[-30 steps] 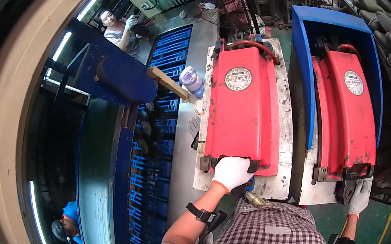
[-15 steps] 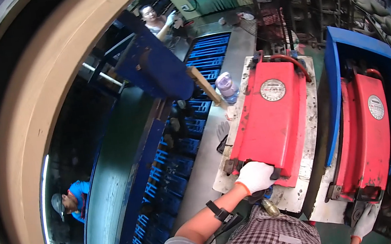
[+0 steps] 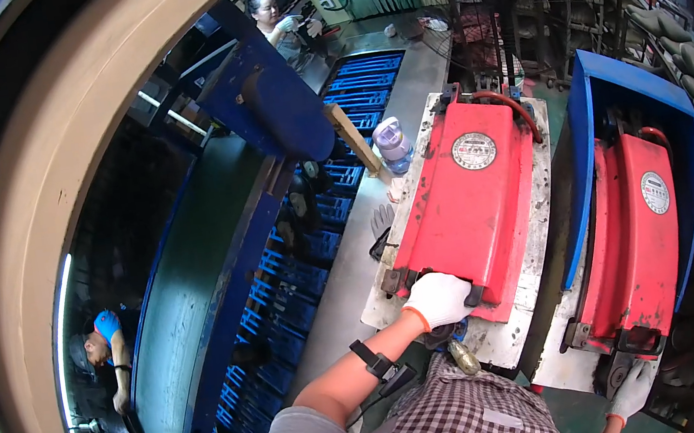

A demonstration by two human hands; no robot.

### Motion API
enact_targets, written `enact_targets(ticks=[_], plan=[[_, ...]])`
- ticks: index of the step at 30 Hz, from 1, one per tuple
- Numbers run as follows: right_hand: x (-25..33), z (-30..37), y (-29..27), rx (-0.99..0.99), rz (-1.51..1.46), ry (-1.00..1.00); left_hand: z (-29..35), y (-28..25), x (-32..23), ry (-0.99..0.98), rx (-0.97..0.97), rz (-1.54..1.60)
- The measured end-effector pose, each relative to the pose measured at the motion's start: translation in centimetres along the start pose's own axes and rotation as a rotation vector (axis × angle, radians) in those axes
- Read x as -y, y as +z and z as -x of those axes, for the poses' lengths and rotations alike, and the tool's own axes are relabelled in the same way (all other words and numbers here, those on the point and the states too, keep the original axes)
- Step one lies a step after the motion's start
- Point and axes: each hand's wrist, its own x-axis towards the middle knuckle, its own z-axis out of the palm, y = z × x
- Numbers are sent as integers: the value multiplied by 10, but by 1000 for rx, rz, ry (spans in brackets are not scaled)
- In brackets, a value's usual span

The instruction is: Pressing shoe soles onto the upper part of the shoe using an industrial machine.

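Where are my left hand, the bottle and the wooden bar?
Left hand (image 3: 439, 299), head view, back of the white glove.
Bottle (image 3: 393, 145), head view, middle of its side.
Wooden bar (image 3: 353, 139), head view, mid-length.

A bottle (image 3: 393, 144) is standing on the tabletop (image 3: 342, 300) left of the left-hand machine (image 3: 460, 210), the right-hand machine (image 3: 643, 252) sitting partly inside a housing (image 3: 576, 173).

With our gloved left hand (image 3: 439, 299) we hold the handle (image 3: 474, 296) of the left machine (image 3: 459, 202); our right hand (image 3: 633, 390) is at the near end of the right machine (image 3: 640, 257). Beside us, a bottle (image 3: 392, 142) and a grey glove (image 3: 382, 219) lie along the metal table (image 3: 333, 328).
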Motion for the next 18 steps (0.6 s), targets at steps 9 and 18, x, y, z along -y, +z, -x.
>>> enact_targets(ticks=[9,18], plan=[[14,2,-17,58,-41,-31,3,-2,-3,-31,2,-16],[16,5,-17,46,-39,20,5,6,-1,-9,-47,4]])
